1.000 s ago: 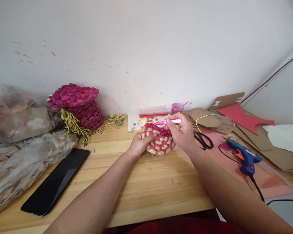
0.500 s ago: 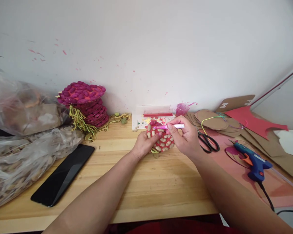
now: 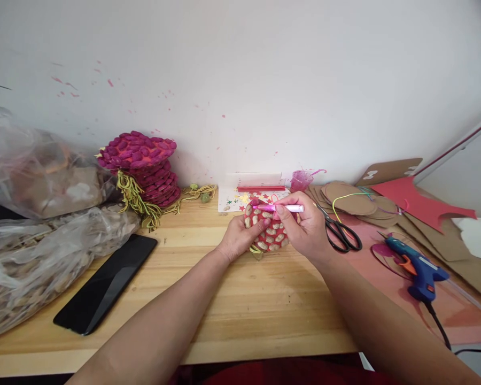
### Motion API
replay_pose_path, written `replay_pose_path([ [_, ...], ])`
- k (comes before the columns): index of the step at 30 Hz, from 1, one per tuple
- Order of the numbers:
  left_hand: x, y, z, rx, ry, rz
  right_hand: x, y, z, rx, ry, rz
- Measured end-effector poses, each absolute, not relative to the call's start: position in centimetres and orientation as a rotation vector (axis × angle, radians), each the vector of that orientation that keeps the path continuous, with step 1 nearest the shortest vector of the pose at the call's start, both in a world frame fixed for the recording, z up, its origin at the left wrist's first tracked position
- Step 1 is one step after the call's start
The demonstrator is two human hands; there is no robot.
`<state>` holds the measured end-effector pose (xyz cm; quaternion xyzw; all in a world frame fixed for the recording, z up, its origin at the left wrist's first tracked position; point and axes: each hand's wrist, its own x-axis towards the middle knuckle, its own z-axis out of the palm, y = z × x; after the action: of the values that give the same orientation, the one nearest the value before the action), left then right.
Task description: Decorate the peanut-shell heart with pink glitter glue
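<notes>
A round red disc [image 3: 271,233] covered with tan peanut shells is gripped at its left edge by my left hand [image 3: 240,235], thumb on top. My right hand [image 3: 304,227] pinches a white and pink brush-like pen [image 3: 291,208], its tip at the disc's upper left part. One shell near that tip looks magenta. Yellow-green strands show under the disc's lower left edge. Behind the disc lies a white sheet [image 3: 225,199] with small coloured stars. Left of it stands a stack of magenta shell-covered discs [image 3: 144,160] with yellow-green yarn [image 3: 134,195].
Plastic bags [image 3: 44,256] and a black phone [image 3: 106,283] lie left. At the right are black scissors [image 3: 340,235], a blue glue gun [image 3: 423,272], cardboard circles [image 3: 348,198] and red paper [image 3: 420,200]. A pink-stained cup [image 3: 300,180] stands by the wall.
The view has shifted slightly, so most things sit a little further right. Both hands keep their holds; the pen tip remains near the disc's upper left part.
</notes>
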<state>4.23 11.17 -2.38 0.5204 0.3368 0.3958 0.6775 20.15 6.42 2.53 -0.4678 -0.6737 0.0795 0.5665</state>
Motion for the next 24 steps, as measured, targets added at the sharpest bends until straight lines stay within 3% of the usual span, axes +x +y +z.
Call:
replay_pose_path([
  [14, 4.2, 10.4, -0.9, 1.266, 0.596, 0.78, 20.0, 6.4, 2.5, -1.162, -1.586, 0.131],
  [24, 4.2, 10.8, -1.6, 1.223, 0.734, 0.913, 19.8, 6.0, 2.8, -1.088, -1.661, 0.115],
])
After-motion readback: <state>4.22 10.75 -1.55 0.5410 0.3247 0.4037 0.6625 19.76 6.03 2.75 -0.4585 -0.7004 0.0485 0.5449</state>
